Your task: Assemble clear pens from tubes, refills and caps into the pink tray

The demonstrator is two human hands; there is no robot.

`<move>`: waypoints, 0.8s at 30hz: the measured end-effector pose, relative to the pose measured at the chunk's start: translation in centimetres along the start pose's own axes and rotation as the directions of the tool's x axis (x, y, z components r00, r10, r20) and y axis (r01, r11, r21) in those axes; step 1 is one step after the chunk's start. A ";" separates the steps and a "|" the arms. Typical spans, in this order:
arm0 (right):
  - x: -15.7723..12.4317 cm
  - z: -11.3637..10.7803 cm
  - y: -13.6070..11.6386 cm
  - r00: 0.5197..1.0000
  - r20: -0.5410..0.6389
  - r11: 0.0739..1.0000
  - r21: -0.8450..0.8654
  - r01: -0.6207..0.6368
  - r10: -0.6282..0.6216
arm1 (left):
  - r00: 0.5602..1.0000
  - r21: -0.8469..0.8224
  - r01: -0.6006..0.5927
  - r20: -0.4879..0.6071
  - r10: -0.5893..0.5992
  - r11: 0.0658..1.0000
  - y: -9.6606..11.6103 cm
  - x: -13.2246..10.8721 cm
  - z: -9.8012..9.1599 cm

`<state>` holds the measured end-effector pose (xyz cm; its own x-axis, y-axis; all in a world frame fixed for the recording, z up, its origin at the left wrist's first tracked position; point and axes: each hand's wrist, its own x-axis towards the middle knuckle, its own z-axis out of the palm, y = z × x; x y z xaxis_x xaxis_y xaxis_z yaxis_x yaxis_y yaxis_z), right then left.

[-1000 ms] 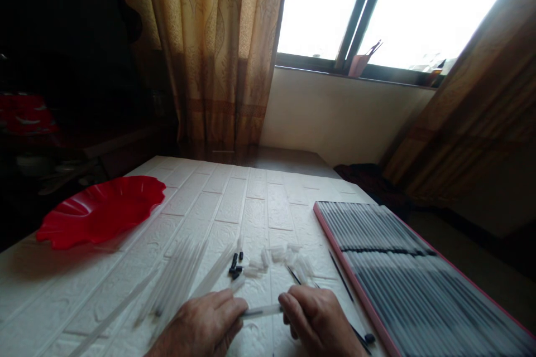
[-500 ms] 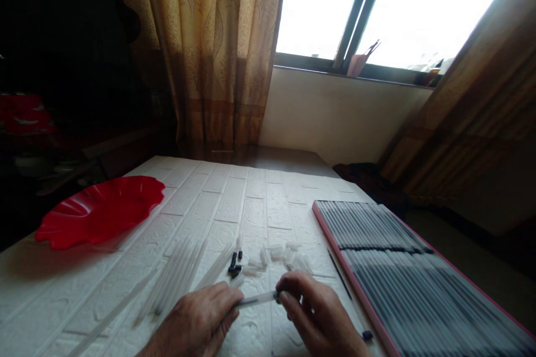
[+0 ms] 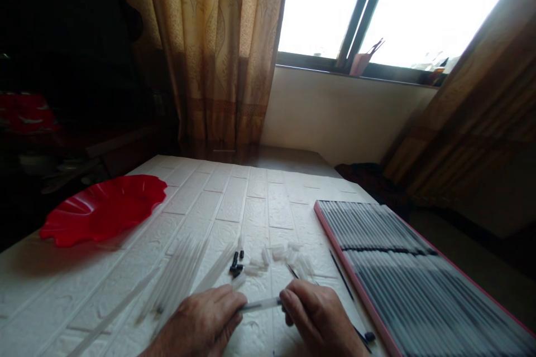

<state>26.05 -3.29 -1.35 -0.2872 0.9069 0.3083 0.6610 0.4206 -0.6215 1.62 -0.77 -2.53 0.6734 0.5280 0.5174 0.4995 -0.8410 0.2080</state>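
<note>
Low in the view, my left hand (image 3: pixel 201 323) and my right hand (image 3: pixel 316 318) both pinch one clear pen barrel (image 3: pixel 260 305) that spans the gap between them. Just beyond the fingers lie small black tips (image 3: pixel 235 265) and several clear caps (image 3: pixel 276 254). Several long clear barrels (image 3: pixel 180 279) lie loose to the left of my left hand. Thin dark refills (image 3: pixel 339 276) rest by my right hand, and a small black piece (image 3: pixel 369 337) lies at its right side.
A pink-edged tray (image 3: pixel 335 240) packed with rows of pens fills the right side. A red wavy plate (image 3: pixel 100 209) sits at the far left on the white brick-pattern table (image 3: pixel 259 201). Curtains and a bright window stand behind.
My right hand's fingers have shifted along the barrel's end, lifting a little and settling back; the barrel stays held between both hands. The view has drifted slightly.
</note>
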 end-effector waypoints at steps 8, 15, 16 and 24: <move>0.2 -0.9 -0.7 0.998 -0.024 0.998 0.007 0.059 -0.059 | 0.997 -0.054 0.054 0.051 -0.051 0.997 0.4 0.4 -0.8; 0.3 -0.6 -0.3 0.999 -0.032 0.999 0.053 0.004 -0.003 | 0.997 -0.080 0.065 0.054 -0.061 0.995 0.1 0.3 -0.9; 0.3 -0.5 -0.3 0.999 -0.032 0.998 0.065 -0.009 0.011 | 0.995 -0.103 0.076 0.071 -0.069 0.992 0.0 0.4 -0.9; 0.2 -1.0 -0.8 0.968 -0.089 0.909 0.373 -0.184 0.233 | 0.894 -0.549 0.418 0.107 -0.436 0.724 -0.2 0.5 -0.9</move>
<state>26.16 -3.45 -0.03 -0.0621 0.9739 0.2183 0.3955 0.2248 -0.8905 1.33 -0.40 -1.57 0.4425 0.8508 0.2833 0.3443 -0.4529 0.8224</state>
